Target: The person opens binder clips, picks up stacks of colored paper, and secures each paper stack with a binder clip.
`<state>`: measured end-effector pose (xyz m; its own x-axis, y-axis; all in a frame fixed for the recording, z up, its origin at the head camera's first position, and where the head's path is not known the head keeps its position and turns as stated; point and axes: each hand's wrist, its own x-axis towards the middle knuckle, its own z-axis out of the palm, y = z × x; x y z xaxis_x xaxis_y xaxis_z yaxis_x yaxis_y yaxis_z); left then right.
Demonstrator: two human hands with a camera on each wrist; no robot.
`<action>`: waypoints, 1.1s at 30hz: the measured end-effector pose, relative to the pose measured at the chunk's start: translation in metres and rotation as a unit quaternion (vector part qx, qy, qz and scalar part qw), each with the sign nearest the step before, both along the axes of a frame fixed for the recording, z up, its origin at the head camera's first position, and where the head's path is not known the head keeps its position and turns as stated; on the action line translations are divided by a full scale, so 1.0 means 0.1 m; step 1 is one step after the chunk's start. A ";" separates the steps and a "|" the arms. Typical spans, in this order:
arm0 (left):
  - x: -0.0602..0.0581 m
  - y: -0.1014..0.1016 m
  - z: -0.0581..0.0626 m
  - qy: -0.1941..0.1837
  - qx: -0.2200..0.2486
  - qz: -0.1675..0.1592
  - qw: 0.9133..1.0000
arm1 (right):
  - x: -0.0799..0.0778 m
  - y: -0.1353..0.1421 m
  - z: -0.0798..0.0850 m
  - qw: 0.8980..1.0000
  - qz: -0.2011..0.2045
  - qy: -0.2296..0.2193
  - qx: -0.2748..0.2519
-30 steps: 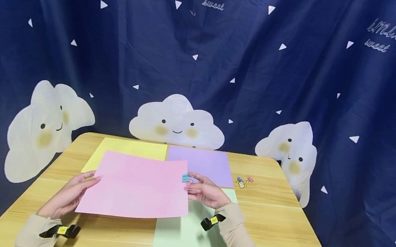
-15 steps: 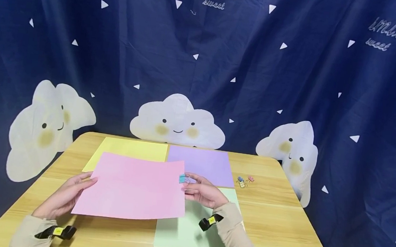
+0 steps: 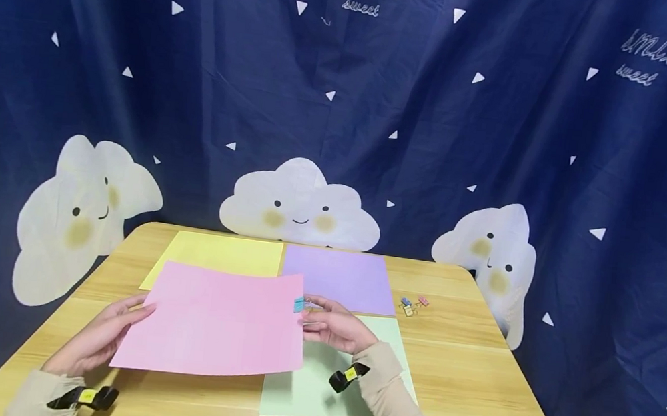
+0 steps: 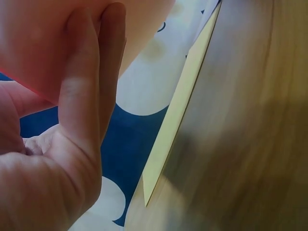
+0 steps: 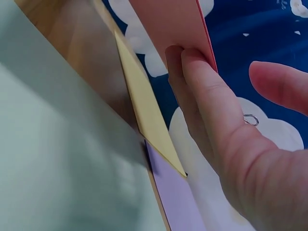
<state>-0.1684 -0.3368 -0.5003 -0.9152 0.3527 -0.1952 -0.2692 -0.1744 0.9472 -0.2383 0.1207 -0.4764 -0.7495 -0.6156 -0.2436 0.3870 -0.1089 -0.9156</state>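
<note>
A pink sheet of paper point(image 3: 214, 320) is held up over the table, tilted towards the head camera. My left hand point(image 3: 107, 333) pinches its left edge, thumb on the front and fingers point(image 4: 79, 77) behind, as the left wrist view shows. At the right edge sits a small teal binder clip point(image 3: 299, 304). My right hand point(image 3: 337, 325) is beside that clip; in the right wrist view its nearly straight fingers point(image 5: 202, 82) touch the sheet's back, while the thumb point(image 5: 279, 86) stands apart from the edge. One wire loop point(image 5: 251, 119) shows between.
On the wooden table point(image 3: 461, 381) lie a yellow sheet point(image 3: 221, 251), a purple sheet point(image 3: 339, 279) and a green sheet point(image 3: 346, 387). Blue point(image 3: 405, 301), yellow point(image 3: 408, 311) and pink point(image 3: 423, 301) binder clips lie at right. A blue curtain point(image 3: 341, 128) hangs behind.
The pink sheet, with its teal clip, has shifted left and slightly down towards the person. Both hands have moved left along with it.
</note>
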 end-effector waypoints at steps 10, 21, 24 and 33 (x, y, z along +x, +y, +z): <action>0.05 -0.08 -0.03 -0.025 -0.008 0.001 1.000 | 0.04 -0.07 -0.04 1.000 0.011 -0.008 0.004; 0.09 -0.13 -0.07 -0.025 -0.017 0.003 1.000 | 0.07 -0.12 -0.07 1.000 0.022 -0.011 0.004; 0.10 -0.14 -0.09 -0.022 -0.015 0.003 1.000 | 0.09 -0.12 -0.07 1.000 0.026 -0.010 0.003; 0.12 -0.17 -0.13 -0.020 -0.015 0.003 1.000 | 0.10 -0.14 -0.08 1.000 0.021 -0.006 0.006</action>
<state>-0.1567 -0.3535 -0.5129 -0.9085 0.3402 -0.2425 -0.3066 -0.1484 0.9402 -0.2279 0.1067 -0.4845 -0.7201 -0.6434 -0.2599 0.4012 -0.0805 -0.9124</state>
